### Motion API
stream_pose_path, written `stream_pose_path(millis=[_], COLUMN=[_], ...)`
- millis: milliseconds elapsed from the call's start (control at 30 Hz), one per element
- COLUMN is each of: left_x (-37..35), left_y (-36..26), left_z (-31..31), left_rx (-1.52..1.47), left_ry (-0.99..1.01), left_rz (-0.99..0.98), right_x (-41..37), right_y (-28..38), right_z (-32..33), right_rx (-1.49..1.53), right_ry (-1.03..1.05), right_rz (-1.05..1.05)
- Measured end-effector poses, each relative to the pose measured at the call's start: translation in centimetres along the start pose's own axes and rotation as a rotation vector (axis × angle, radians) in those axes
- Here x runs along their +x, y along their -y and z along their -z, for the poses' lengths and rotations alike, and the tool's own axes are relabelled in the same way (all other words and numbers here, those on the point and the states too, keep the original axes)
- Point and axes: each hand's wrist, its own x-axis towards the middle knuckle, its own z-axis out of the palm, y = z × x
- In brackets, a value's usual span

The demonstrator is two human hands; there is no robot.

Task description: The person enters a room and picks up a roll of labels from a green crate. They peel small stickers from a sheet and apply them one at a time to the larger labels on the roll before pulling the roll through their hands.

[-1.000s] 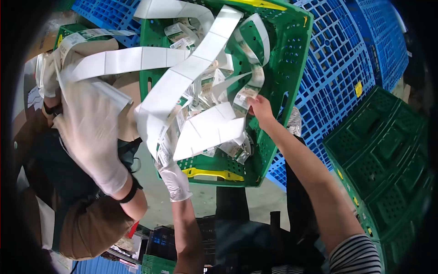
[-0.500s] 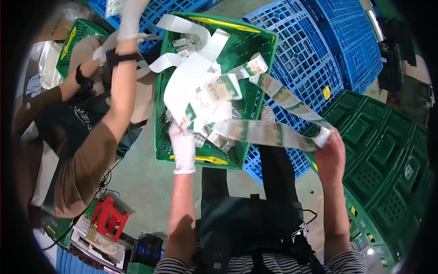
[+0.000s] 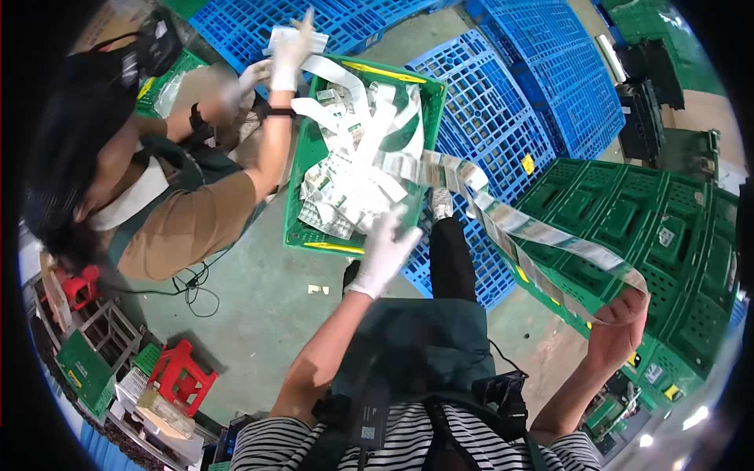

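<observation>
My right hand (image 3: 622,320), bare, is closed around a long strip of joined printed packets (image 3: 550,237). The strip hangs in a loop from my fist back to the green crate (image 3: 292,224), with pale, green and tan panels along it. Over the near side of the crate, my left hand (image 3: 383,255), in a white glove, has its fingers apart and holds nothing; its fingertips are blurred. Inside the crate lies a heap of white and green printed packets (image 3: 338,192), some glaring in the light. A white strip (image 3: 342,74) curls over the crate's far left edge.
At the left, a co-worker's gloved hands (image 3: 287,67) are by a flat pale packet (image 3: 297,39). Blue pallets (image 3: 503,118) lie beyond the crate. Green crates (image 3: 620,228) are stacked at the right. A red stool (image 3: 182,377) and a cable (image 3: 192,290) are on the floor.
My right hand has moved right and nearer to me, drawing out more strip. My left hand has let go at the crate and moved right. The co-worker's hands have shifted toward the crate.
</observation>
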Motion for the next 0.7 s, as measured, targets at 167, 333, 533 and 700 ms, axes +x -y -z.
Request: stream_pose_path(millis=[167,333,533,700], left_x=[-4.7,-7.7,-12.0,-16.4], left_y=[-4.3,-5.8,-11.8,-17.3], left_z=[-4.6,-7.8,-4.6,-8.6], left_rx=[-0.548,-0.665,0.037,0.375], left_ry=[0.449,0.517,-0.037,0.427], left_rz=[0.268,0.190,-0.416,-1.077], right_x=[-4.4,-7.1,-10.2,-10.6], right_y=[3.3,6.5,10.7,8.1], right_z=[-2.6,-5.1,-3.2,-0.7], right_rx=[0.099,0.209,-0.261,-0.241], right_ry=[0.149,0.174,0.207,0.160], right_rz=[0.067,0.050,0.223,0.261])
